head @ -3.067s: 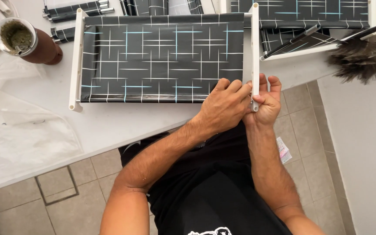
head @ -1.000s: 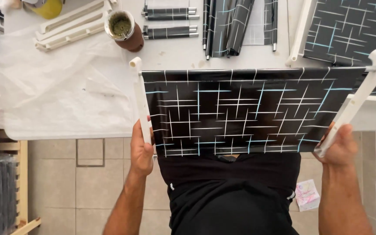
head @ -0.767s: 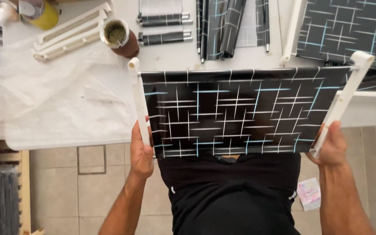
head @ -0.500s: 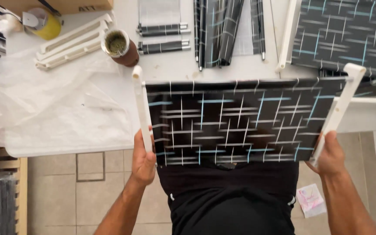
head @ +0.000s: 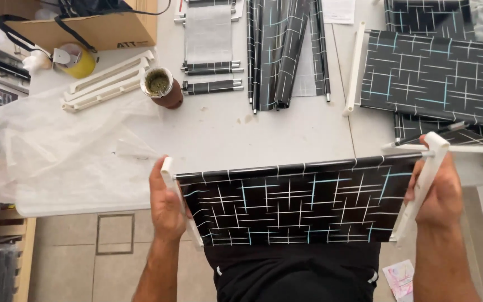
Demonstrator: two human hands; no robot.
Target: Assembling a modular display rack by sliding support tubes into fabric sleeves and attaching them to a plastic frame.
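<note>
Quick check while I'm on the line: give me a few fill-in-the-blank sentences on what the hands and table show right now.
1. Each end of the black patterned panel is capped by a ____ plastic bar.
2. The left hand and right hand each grip one ____ of the panel.
3. The brown cup stands upright on the ____.

Missing words: white; end; table

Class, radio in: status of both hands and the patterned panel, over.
Left hand grips panel's left white rail. Right hand grips right white rail. Black patterned panel held level at table edge. Nothing obstructing.
</note>
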